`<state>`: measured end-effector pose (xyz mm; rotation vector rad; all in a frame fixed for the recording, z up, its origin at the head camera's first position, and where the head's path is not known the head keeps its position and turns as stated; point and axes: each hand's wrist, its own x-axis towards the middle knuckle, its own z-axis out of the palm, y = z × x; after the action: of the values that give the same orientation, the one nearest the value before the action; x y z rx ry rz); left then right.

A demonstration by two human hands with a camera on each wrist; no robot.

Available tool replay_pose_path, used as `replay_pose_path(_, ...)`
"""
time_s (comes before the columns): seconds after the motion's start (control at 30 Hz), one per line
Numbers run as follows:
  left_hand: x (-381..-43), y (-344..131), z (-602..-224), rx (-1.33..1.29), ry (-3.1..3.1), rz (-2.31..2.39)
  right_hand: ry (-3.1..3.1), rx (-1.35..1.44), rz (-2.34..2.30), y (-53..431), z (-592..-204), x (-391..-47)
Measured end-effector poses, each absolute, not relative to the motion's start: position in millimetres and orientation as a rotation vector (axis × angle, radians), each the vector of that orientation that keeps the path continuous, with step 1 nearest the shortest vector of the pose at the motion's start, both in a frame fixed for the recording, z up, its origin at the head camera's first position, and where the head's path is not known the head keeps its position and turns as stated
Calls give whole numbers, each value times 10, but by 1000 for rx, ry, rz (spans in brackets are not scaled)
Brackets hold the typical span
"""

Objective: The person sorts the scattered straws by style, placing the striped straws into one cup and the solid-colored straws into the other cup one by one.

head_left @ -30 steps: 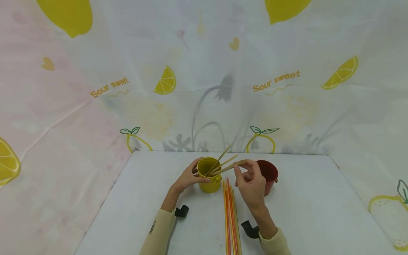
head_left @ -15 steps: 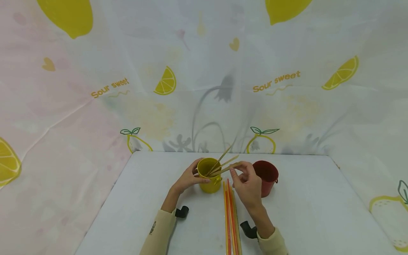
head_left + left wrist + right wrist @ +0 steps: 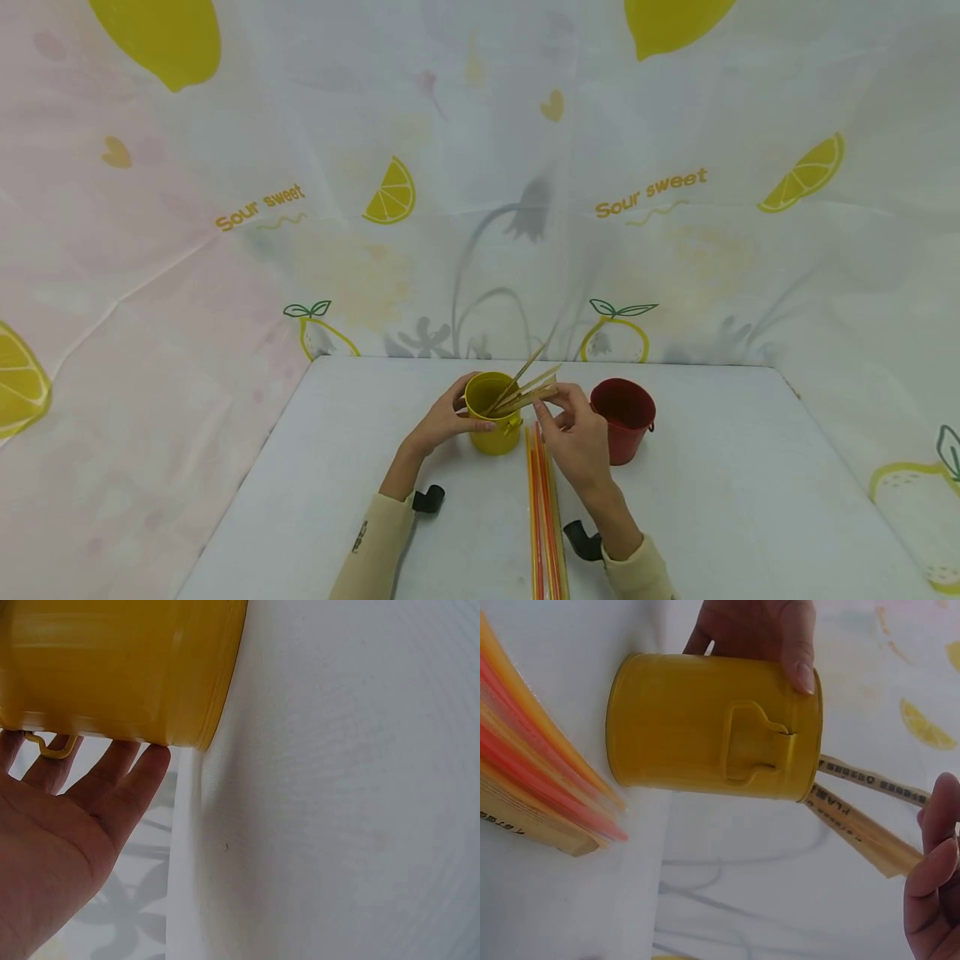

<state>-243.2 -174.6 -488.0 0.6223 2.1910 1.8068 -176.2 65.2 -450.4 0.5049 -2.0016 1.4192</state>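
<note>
A small yellow bucket [image 3: 493,440] stands upright near the back of the table, with several paper-wrapped straws [image 3: 528,364] leaning out of its mouth toward the right. My left hand [image 3: 441,422] grips it from the left, thumb across the front and fingers behind; the left wrist view shows fingertips against the yellow wall [image 3: 112,667]. With thumb and forefinger, my right hand [image 3: 583,437] pinches a paper-wrapped straw [image 3: 522,402] whose lower end is inside the bucket. Printed lettering shows on the wrappers [image 3: 862,832] in the right wrist view.
A red bucket [image 3: 627,442] stands just right of my right hand. Between my forearms lies a bundle of orange, red and paper-wrapped straws [image 3: 546,521], its far end close to the yellow bucket. A lemon-print cloth [image 3: 480,167] hangs behind the white table [image 3: 720,500].
My right hand has shifted left toward the yellow bucket with the paper-wrapped straw, uncovering more of the red bucket. The left hand keeps its place on the yellow bucket.
</note>
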Motion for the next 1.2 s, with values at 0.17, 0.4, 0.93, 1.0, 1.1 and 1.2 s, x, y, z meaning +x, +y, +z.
replay_pose_path(0.17, -2435, -1745, -4901, 631, 2202, 1813, -2010, 509, 1428, 652, -4525, -1780)
replay_pose_path(0.4, -2443, -1751, -4888, 609, 2196, 1812, -2032, 504, 1466, 639, -4580, -1832)
replay_pose_path(0.93, -2434, -1745, -4879, 623, 2199, 1807, -2132, 384, 1557, 621, -4667, -1921)
replay_pose_path(1.0, -2435, -1744, -4883, 620, 2200, 1802, -2143, 360, 1579, 624, -4680, -1928)
replay_pose_path(1.1, -2461, -1747, -4926, 617, 2206, 1799, -2151, 338, 1601, 627, -4694, -1931)
replay_pose_path(1.2, -2525, -1761, -5048, 620, 2221, 1806, -2156, 323, 1604, 632, -4708, -1930)
